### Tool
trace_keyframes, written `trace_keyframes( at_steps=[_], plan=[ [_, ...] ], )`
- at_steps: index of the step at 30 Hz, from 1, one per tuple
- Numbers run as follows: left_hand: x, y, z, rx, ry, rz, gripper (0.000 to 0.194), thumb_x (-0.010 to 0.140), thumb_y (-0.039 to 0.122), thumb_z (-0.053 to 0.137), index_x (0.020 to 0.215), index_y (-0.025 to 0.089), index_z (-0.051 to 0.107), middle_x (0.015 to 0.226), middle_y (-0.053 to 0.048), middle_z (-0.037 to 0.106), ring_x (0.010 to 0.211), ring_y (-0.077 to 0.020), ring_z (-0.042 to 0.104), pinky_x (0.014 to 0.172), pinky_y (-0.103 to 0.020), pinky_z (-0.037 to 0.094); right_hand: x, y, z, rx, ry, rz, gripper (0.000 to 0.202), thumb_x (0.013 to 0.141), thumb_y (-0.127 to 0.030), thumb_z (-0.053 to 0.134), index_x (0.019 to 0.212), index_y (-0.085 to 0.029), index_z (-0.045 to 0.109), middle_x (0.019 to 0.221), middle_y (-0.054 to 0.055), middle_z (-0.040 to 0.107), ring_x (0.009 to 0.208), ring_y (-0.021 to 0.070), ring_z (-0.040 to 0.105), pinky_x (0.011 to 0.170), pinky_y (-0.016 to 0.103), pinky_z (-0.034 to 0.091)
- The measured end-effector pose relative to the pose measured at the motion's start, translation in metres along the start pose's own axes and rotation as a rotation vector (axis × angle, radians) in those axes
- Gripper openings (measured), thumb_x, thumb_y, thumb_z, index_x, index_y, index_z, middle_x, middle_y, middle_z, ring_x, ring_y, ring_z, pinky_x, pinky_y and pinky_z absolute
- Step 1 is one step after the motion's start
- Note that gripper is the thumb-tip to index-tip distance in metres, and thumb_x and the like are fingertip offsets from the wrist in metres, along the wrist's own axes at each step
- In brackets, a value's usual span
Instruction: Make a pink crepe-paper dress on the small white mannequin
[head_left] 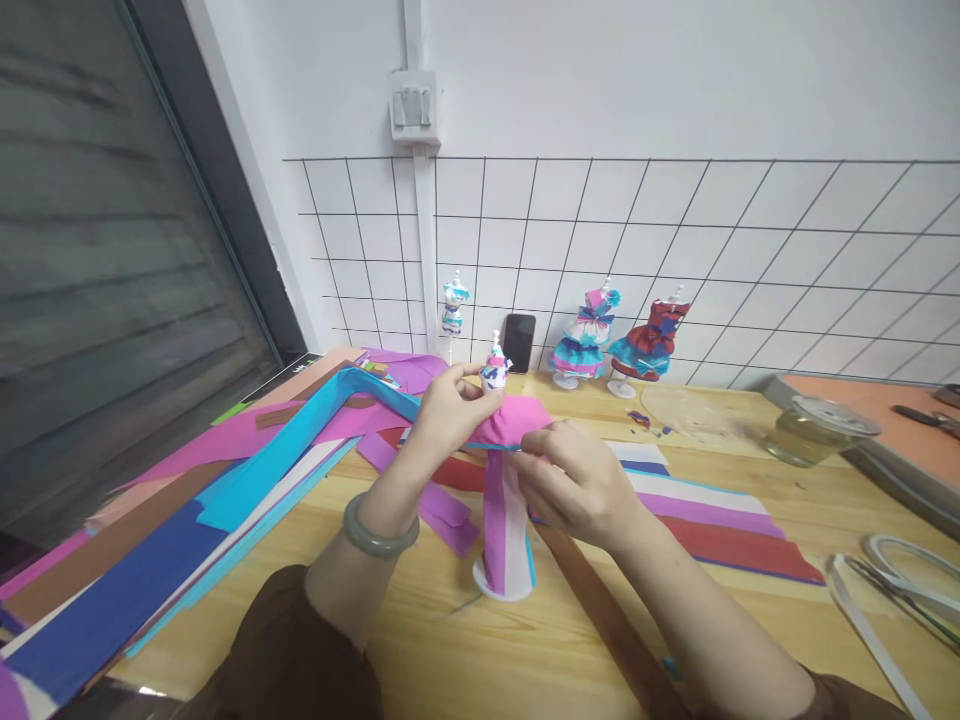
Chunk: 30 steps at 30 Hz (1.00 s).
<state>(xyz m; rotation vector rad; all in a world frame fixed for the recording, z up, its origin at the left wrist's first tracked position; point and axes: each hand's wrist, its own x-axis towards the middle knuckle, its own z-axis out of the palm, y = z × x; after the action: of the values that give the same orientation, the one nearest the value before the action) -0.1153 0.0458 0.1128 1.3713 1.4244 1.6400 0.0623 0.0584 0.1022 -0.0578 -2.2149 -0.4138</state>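
Miniature dress form [495, 378] stands upright at the middle of the worktop [420, 650], on a round white base [504, 592]. Its patterned bodice looks finished, and a pink skirt [517, 418] with a blue edge flares at the waist. Below that, a purple-and-white panel [504, 525] runs down to the base; whether it is fastened cannot be told.

The left hand [456, 408], at the form's nine o'clock, has its thumb and forefinger clamped around the waist. The right hand [574, 480], at four o'clock, has its fingers curled together at the skirt's hem; whether they pinch it is hidden.

A turquoise-and-pink dressed form [581, 340] between one and two o'clock and a red-and-blue dressed form [651, 340] at two o'clock both wear tiered skirts. Beside these, the one in hand seems partway dressed, with only one flared tier on.

At eleven o'clock stands a form in a short top [452, 308], with no skirt visible. Farther out, coloured strips [300, 440] spread toward nine and eight o'clock, more layered strips [720, 525] lie near four, and scissors [900, 590] also lie toward four.
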Motion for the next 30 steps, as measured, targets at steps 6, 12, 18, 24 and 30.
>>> trace_keyframes(
  at_steps=[6,12,18,24,30],
  plan=[
    [-0.007,0.010,-0.002,-0.045,-0.185,0.064,0.050,0.068,0.027,0.072,0.115,0.016,0.058,0.073,0.001,0.059,0.068,-0.0095,0.055,0.062,-0.021,0.043,0.002,0.009,-0.015,0.346,0.166,0.544,0.009,0.087,-0.019,0.051,0.093,-0.020,0.057,0.089,0.006,0.060,0.086,0.0194,0.056,0.077,0.034,0.044],
    [-0.012,0.013,-0.004,-0.111,-0.466,0.050,0.066,0.072,0.024,0.071,0.133,0.016,0.045,0.113,-0.012,0.064,0.102,-0.0194,0.060,0.079,-0.027,0.049,-0.001,0.025,-0.018,0.776,-0.204,0.959,0.033,0.091,-0.047,0.044,0.087,-0.018,0.060,0.086,0.004,0.061,0.081,0.0173,0.057,0.071,0.029,0.045],
    [-0.006,0.001,-0.008,-0.168,-0.536,0.093,0.060,0.074,0.024,0.070,0.130,0.020,0.048,0.125,-0.012,0.059,0.114,-0.0214,0.056,0.089,-0.029,0.048,-0.006,0.029,-0.020,0.883,-0.349,0.977,0.038,0.086,-0.052,0.052,0.080,-0.015,0.060,0.074,0.002,0.057,0.066,0.0128,0.050,0.060,0.025,0.042],
    [-0.001,-0.007,-0.010,-0.140,-0.540,0.095,0.049,0.074,0.026,0.070,0.120,0.018,0.057,0.119,-0.012,0.063,0.106,-0.0206,0.060,0.090,-0.031,0.048,0.006,0.010,-0.035,0.634,-0.429,0.880,0.031,0.085,-0.041,0.057,0.066,-0.017,0.055,0.058,-0.003,0.046,0.053,0.0092,0.040,0.047,0.022,0.031],
    [0.000,-0.007,-0.011,-0.158,-0.541,0.049,0.048,0.074,0.027,0.069,0.120,0.018,0.058,0.115,-0.011,0.065,0.104,-0.0201,0.061,0.088,-0.030,0.049,0.014,-0.006,-0.038,0.316,-0.431,0.696,0.021,0.089,-0.026,0.052,0.071,-0.018,0.056,0.065,-0.001,0.058,0.057,0.0113,0.049,0.053,0.024,0.032]
  ],
)
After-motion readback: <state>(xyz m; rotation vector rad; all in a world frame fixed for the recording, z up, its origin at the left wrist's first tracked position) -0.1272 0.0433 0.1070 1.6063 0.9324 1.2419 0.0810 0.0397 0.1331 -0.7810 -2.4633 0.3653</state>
